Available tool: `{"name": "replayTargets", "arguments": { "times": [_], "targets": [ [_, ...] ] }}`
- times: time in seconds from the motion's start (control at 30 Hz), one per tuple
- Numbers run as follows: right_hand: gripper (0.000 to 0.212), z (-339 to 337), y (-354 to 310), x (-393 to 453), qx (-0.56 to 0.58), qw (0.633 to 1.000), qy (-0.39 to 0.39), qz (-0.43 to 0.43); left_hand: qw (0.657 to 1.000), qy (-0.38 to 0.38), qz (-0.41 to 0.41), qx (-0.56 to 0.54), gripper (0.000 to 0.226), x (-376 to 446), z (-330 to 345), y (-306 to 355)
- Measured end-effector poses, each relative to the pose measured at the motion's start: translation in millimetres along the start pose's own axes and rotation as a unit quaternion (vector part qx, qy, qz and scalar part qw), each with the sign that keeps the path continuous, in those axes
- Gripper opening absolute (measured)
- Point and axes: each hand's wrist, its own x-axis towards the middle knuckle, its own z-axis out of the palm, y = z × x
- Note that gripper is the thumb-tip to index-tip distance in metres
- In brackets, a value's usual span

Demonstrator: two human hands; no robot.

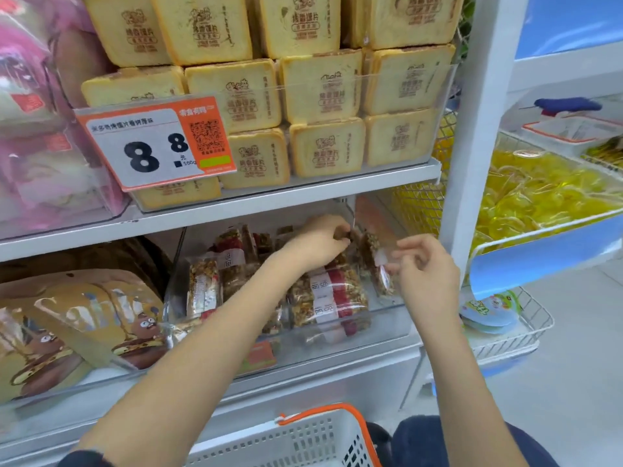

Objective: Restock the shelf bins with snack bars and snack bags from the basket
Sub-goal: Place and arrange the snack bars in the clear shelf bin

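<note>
Risk first: the snack bar [379,264] pinched in the right hand [424,274] stands on end at the clear bin's [387,308] right wall, long axis near upright, top tilted left, and could topple. Left hand [320,241] curls round another bar deeper in; crowding may dislodge the stack [330,298].

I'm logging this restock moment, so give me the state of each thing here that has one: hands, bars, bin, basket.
left hand: curled on a bar deep in the bin
right hand: pinching the upright bar
upright bar: on end at the bin's right side
bin: clear, part filled with bars lying stacked
basket: below, contents hidden
</note>
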Motion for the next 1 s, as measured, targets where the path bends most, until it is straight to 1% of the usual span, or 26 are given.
{"name": "replayTargets", "arguments": {
  "times": [0.07,0.13,0.2,0.3,0.37,0.43,0.47,0.5,0.53,0.57,0.6,0.63,0.7,0.73,0.8,0.87,0.9,1.0],
  "targets": [
    [0.027,-1,1,-1,-0.052,0.997,-0.055,-0.011,0.999,-0.031,0.003,0.012,0.02,40,14,1],
    [0.034,-1,5,1,-0.108,0.986,-0.122,-0.012,0.997,-0.061,0.014,0.047,0.005,72,27,-2],
    [0.038,0,8,4,-0.166,0.972,-0.164,0.004,0.994,-0.073,-0.008,0.084,0.017,96,35,-6],
    [0.03,6,9,10,-0.261,0.941,-0.214,0.027,0.987,-0.092,-0.021,0.133,0.032,120,38,-10],
    [0.038,9,6,13,-0.291,0.925,-0.242,0.02,0.983,-0.132,-0.011,0.128,0.047,127,34,-13],
    [0.052,8,4,16,-0.283,0.925,-0.253,0.022,0.978,-0.168,-0.007,0.121,0.065,133,31,-16],
    [0.054,8,3,18,-0.281,0.924,-0.258,0.028,0.976,-0.18,-0.008,0.125,0.071,135,30,-18],
    [0.05,7,0,19,-0.281,0.92,-0.271,0.042,0.972,-0.192,-0.012,0.133,0.075,137,30,-20],
    [0.036,7,-2,20,-0.284,0.913,-0.286,0.056,0.97,-0.201,-0.016,0.137,0.076,138,31,-20],
    [0.017,8,-3,22,-0.291,0.905,-0.3,0.074,0.969,-0.206,-0.014,0.139,0.077,139,31,-20],
    [0.007,8,-6,24,-0.295,0.898,-0.314,0.091,0.969,-0.207,-0.01,0.136,0.077,139,31,-19],
    [0.019,8,-6,26,-0.295,0.891,-0.328,0.106,0.971,-0.206,-0.003,0.123,0.077,139,30,-18],
    [0.032,9,-8,30,-0.299,0.878,-0.354,0.118,0.979,-0.186,0.021,0.082,0.073,134,26,-18],
    [0.035,9,-7,32,-0.299,0.877,-0.357,0.119,0.983,-0.169,0.035,0.058,0.071,131,23,-20],
    [0.033,13,0,34,-0.29,0.885,-0.343,0.122,0.989,-0.142,0.047,-0.012,0.072,126,19,-25],
    [0.023,19,7,35,-0.286,0.897,-0.315,0.122,0.986,-0.145,0.067,-0.044,0.081,119,14,-30],
    [0.02,21,8,34,-0.284,0.903,-0.299,0.119,0.983,-0.16,0.084,-0.034,0.083,115,12,-31],
    [0.011,26,8,32,-0.268,0.927,-0.244,0.094,0.969,-0.205,0.139,0.0,0.063,104,10,-24]
  ]
}}
